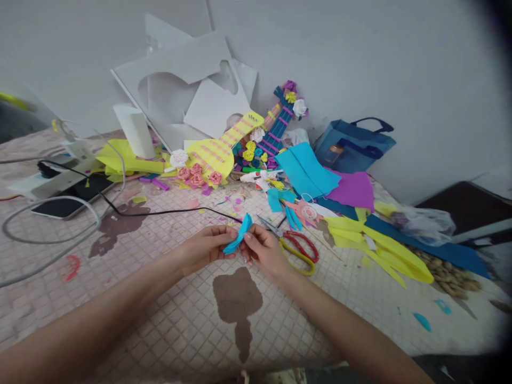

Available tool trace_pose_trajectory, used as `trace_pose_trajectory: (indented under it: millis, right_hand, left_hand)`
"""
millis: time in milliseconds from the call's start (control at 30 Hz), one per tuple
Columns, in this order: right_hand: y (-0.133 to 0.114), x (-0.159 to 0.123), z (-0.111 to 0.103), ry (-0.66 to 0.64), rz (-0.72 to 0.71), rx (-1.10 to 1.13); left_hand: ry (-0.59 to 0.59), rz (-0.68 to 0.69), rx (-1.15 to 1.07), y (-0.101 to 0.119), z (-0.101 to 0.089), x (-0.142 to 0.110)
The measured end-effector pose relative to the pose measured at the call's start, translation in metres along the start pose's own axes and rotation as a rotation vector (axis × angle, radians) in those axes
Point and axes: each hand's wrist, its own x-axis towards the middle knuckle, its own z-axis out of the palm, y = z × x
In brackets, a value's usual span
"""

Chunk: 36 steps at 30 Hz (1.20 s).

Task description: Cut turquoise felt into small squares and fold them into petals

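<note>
Between my two hands, above the middle of the table, is a small folded strip of blue crepe paper (240, 236). My left hand (212, 245) pinches it from the left side. From the right, the fingers of my right hand (262, 248) are closed on its other edge. Just right of my right hand lie scissors with red and yellow handles (298, 250). Beyond them are small blue paper pieces (276, 200) and a pink paper rosette (308, 212).
At the back stand a yellow paper guitar (216, 154), a blue guitar (276, 130) and white cut-out board (180, 61). Yellow paper (376, 245) and peanuts (448, 274) lie right. A power strip (44, 178), phone (74, 194) and cables are left. A glue gun (260, 177) lies mid-table.
</note>
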Motion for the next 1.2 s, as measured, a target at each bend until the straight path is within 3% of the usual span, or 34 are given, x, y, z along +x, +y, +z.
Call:
trace_pose_trajectory:
  millis: [367, 600, 733, 867, 1067, 1200]
  right_hand:
    - [0.005, 0.001, -0.004, -0.052, 0.04, 0.117]
    - [-0.003, 0.0, -0.001, 0.028, 0.02, 0.107]
    - [-0.007, 0.0, -0.006, -0.038, 0.035, 0.122]
    - [-0.005, 0.001, -0.01, 0.039, 0.026, 0.08]
    - [-0.005, 0.002, -0.01, 0.14, -0.007, -0.011]
    - [-0.004, 0.001, -0.009, 0.145, -0.005, -0.082]
  left_hand:
    - [-0.022, -0.115, -0.143, -0.002, -0.001, 0.001]
    - [-0.096, -0.185, -0.213, -0.005, -0.002, -0.002]
    - [-0.107, -0.212, -0.233, -0.005, -0.001, -0.004]
    - [-0.094, -0.173, -0.128, -0.004, -0.002, -0.001]
    - [0.062, -0.03, 0.029, -0.006, -0.005, 0.006]
    - [0.039, 0.047, 0.193, -0.006, -0.002, 0.004]
